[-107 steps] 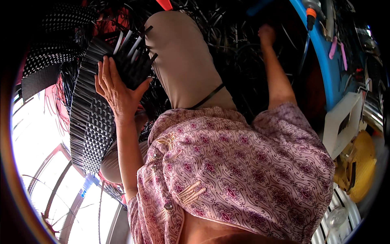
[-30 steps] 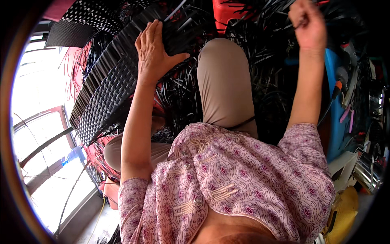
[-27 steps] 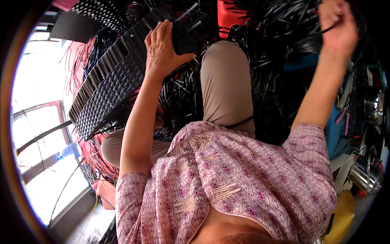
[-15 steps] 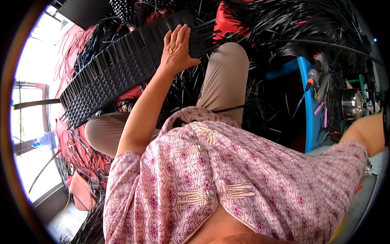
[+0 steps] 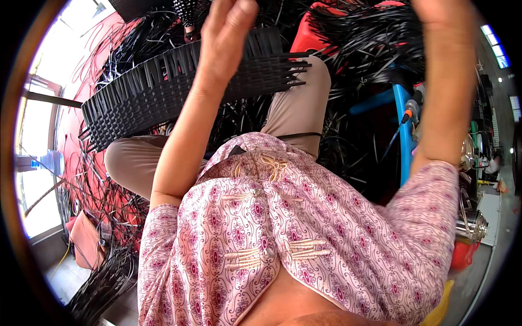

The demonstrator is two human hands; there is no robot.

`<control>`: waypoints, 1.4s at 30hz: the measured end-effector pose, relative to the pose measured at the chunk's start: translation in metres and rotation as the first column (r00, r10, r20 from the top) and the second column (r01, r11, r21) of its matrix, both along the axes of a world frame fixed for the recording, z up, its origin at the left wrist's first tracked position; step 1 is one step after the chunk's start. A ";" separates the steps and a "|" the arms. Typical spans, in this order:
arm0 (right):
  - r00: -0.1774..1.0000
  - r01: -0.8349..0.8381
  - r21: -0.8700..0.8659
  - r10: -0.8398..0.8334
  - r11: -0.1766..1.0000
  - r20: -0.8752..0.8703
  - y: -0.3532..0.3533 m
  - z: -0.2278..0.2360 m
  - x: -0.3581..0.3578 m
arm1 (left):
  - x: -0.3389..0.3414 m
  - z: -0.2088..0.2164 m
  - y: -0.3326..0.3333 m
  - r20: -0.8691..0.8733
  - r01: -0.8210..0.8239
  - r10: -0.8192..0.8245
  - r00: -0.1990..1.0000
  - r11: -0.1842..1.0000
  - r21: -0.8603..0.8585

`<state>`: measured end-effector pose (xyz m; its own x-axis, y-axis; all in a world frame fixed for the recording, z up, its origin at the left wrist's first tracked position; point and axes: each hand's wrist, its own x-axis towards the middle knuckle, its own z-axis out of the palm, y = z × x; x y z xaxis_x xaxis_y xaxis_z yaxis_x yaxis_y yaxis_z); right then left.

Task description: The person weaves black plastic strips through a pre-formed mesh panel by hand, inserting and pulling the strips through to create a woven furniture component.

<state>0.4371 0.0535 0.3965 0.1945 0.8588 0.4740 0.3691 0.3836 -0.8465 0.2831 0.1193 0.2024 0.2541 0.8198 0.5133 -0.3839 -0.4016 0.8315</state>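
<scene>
A curved panel woven from flat black strips (image 5: 152, 98) lies across my lap, slanting up from left to right. Loose strip ends stick out along its upper edge and at its right end, over my right knee. My left hand (image 5: 228, 32) is raised in front of the panel's upper edge; its fingers are blurred and partly cut off by the picture's top. My right hand (image 5: 441, 8) is lifted high at the upper right. Only its smeared lower part shows, so anything in its fingers is hidden.
Heaps of loose black strips (image 5: 375, 38) surround me, some over a red plastic stool (image 5: 310, 27). A blue plastic edge (image 5: 401, 136) stands at my right beside an orange-collared pointed tool (image 5: 406, 116). A metal flask (image 5: 473, 224) is farther right; a pink bag (image 5: 86, 242) lies left.
My left hand has come up off the panel. My right arm has swung in from the far right and up. The panel has shifted slightly, its right end now over my knee.
</scene>
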 end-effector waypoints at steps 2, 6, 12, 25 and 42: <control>0.865 -0.394 -0.079 0.341 0.916 -0.369 0.032 -0.062 -0.033 | -0.017 0.098 -0.033 -0.009 -0.193 0.208 0.978 0.890 -0.414; 0.721 -0.415 -0.102 0.259 0.904 -0.643 0.017 -0.076 -0.052 | -0.042 0.074 -0.049 0.016 0.189 -0.197 0.980 0.915 -0.356; 0.450 -0.312 0.182 0.314 0.932 -0.836 0.028 -0.133 0.090 | -0.156 0.027 -0.053 -0.403 -0.265 0.112 0.909 0.900 -0.348; -0.051 0.214 -0.136 -0.128 0.967 -0.990 -0.082 -0.284 0.398 | -0.508 -0.014 -0.197 -0.433 -0.900 0.892 0.130 0.289 0.326; 0.635 0.672 -0.307 -0.310 0.674 0.708 -0.112 -0.251 0.217 | -0.112 0.035 -0.107 -0.714 0.188 -0.101 0.693 0.981 0.043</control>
<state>0.6538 -0.0582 0.1459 0.5192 0.8365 0.1752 0.8155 -0.4235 -0.3946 0.1711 0.0120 0.2378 0.6872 0.6948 0.2123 0.2378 -0.4913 0.8379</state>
